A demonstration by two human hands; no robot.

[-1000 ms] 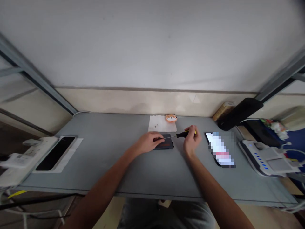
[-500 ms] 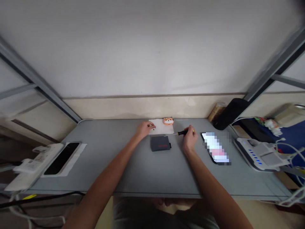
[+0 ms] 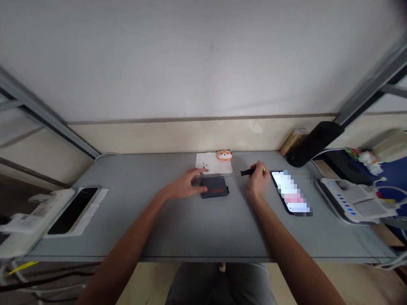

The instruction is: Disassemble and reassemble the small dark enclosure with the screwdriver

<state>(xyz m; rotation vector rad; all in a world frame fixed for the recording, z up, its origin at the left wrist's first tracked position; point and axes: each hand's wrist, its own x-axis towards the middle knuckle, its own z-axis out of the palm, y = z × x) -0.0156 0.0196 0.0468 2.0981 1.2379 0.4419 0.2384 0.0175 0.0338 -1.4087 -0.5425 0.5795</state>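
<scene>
A dark grey flat box (image 3: 213,187) with reddish lettering lies on the grey desk in front of me. My left hand (image 3: 187,184) is at the box's left end, thumb and fingers spread apart; whether it touches the box I cannot tell. In my right hand (image 3: 258,180) is a screwdriver (image 3: 247,172) with a black and yellow handle, its thin shaft pointing left over the box's back right part. Behind the box, a white sheet of paper (image 3: 210,162) carries several tiny dark pieces, probably screws, and an orange animal-face case (image 3: 224,155).
Right of my right hand lies a phone (image 3: 291,192) with a lit screen. A black cylinder (image 3: 314,144) leans by a small box near the wall. Power strips stand at the right (image 3: 346,201) and left (image 3: 38,220). A dark phone (image 3: 73,211) rests on white paper at left.
My left hand has moved from the white paper toward me, to the left end of the grey box, and its fingers have spread. The screwdriver's tip now reaches over the box. The view has shifted slightly.
</scene>
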